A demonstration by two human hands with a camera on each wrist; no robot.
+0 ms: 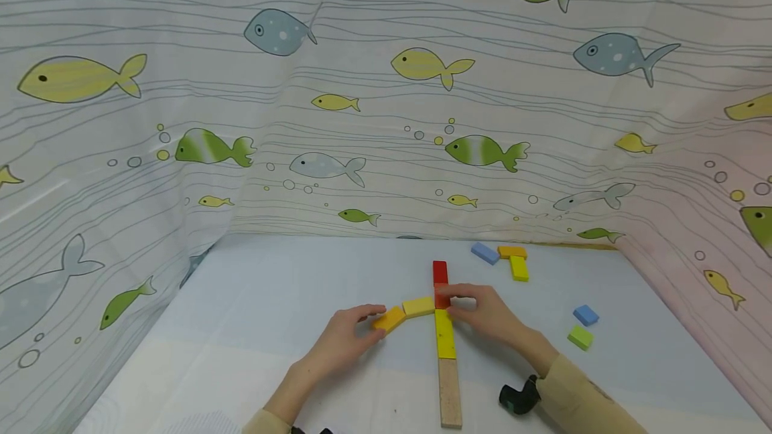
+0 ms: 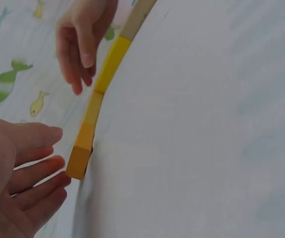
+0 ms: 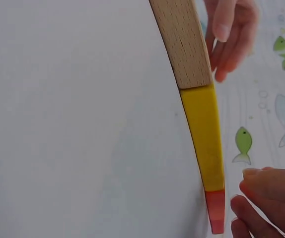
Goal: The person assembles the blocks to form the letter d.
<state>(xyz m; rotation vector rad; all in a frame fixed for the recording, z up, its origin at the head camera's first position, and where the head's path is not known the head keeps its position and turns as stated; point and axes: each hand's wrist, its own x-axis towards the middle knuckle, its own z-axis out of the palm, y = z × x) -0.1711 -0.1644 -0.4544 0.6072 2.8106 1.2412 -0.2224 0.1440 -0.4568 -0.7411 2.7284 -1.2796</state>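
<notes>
My left hand (image 1: pixel 348 337) is at the end of an orange block (image 1: pixel 389 319), fingers on its far side and thumb on its near side. In the left wrist view its relaxed fingertips (image 2: pixel 58 178) overlap that block's end. A pale yellow block (image 1: pixel 419 307) links it to an upright-running row: a red block (image 1: pixel 441 272), an orange-red block (image 1: pixel 442 301), a bright yellow block (image 1: pixel 445 334) and a plain wooden block (image 1: pixel 449 394). My right hand (image 1: pixel 487 315) reaches over the orange-red block, index finger across it, thumb by the bright yellow one. Loosely bent right fingers (image 3: pixel 254 218) appear beside the row.
At the back right lie a blue block (image 1: pixel 485 253), an orange block (image 1: pixel 512 252) and a yellow block (image 1: pixel 519 268). Further right are a small blue block (image 1: pixel 586 315) and a green block (image 1: pixel 581 337). A fish-printed curtain (image 1: pixel 386 119) borders the white table (image 1: pixel 271 286).
</notes>
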